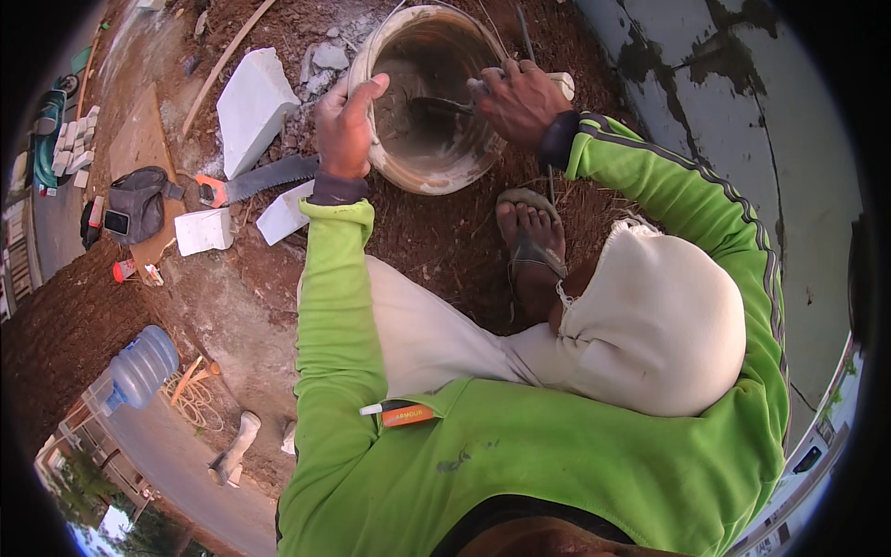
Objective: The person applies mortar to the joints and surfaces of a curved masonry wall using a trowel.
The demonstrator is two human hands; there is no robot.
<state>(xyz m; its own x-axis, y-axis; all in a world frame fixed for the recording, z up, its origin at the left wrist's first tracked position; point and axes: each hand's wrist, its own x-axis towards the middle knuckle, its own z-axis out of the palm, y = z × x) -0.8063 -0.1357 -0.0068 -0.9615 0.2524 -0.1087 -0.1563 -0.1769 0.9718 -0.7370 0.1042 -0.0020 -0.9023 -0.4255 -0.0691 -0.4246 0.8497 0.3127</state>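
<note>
A round bucket (436, 184) stands on the soil ahead of me, its inner wall coated with grey residue. My left hand (345, 128) is closed on the bucket's left rim, the thumb lying over the edge. At the right side, my right hand (522, 104) grips a trowel (442, 104). The pale end of its handle sticks out beyond my fist, and its dark blade reaches into the bucket. How much material lies at the bottom is hard to make out.
Left of the bucket lie a white block (252, 111), smaller white pieces (202, 231) and a handsaw (271, 178) with an orange handle. A dark bag (139, 202) and a large water bottle (145, 365) are farther left. A grey wall (724, 102) bounds my right side.
</note>
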